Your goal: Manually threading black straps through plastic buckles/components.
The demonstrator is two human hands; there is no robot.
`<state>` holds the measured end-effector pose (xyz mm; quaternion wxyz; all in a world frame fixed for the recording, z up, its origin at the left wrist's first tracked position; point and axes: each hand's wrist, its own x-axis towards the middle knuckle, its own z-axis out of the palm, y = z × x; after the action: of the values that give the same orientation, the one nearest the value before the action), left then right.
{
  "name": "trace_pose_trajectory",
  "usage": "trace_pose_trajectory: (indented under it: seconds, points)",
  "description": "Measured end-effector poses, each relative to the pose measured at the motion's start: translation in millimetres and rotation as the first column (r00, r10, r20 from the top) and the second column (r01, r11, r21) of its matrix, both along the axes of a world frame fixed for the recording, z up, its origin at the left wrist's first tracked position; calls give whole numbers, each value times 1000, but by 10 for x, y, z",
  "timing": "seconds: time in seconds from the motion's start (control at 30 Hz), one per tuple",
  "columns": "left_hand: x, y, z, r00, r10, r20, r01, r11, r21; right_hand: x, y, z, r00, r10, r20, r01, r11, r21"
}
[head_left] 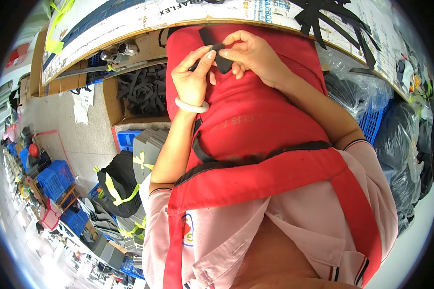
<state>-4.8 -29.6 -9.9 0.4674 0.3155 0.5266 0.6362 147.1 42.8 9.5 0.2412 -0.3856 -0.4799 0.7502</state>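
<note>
A short black fabric strap (223,64) is held over my lap, above the red apron (255,118). My left hand (193,77), with a white bracelet at the wrist, pinches it between thumb and fingers. From the other side my right hand (255,55) grips the same strap, its fingertips close to those of the left. One rounded end hangs down below the fingers, and another dark piece sticks up behind them toward the table edge. Whether that piece belongs to the same strap I cannot tell.
A bundle of black straps (335,21) hangs over the edge of the white worktable (144,21). Left of my lap stands a cardboard box (112,103) full of black strap pieces. Blue crates (55,178) and a black bundle with yellow ties (120,185) lie farther left; plastic bags (395,137) are at right.
</note>
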Motion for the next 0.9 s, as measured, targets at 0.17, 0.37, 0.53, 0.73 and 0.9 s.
trace_pose_trajectory:
  seconds: [0.17,0.37,0.53,0.73,0.9]
  points:
    - [-77,-49,39,995,-84,55,87,994,-64,107,184,-152,977,162,-139,-187,962,-196]
    - [-484,-296,290,977,-204,57,211,957,-200,3,250,-205,998,63,9,-64,994,92]
    - [-1452,-764,556,932,189,-310,-255,949,-186,281,193,-105,972,181,147,-211,952,223]
    - [-2343,-1261,-352,790,415,451,-352,910,-220,1038,338,410,911,-87,403,-222,720,657]
    - [-1284,-685,-332,928,105,356,-60,989,-136,1973,668,343,533,-456,712,-581,415,700]
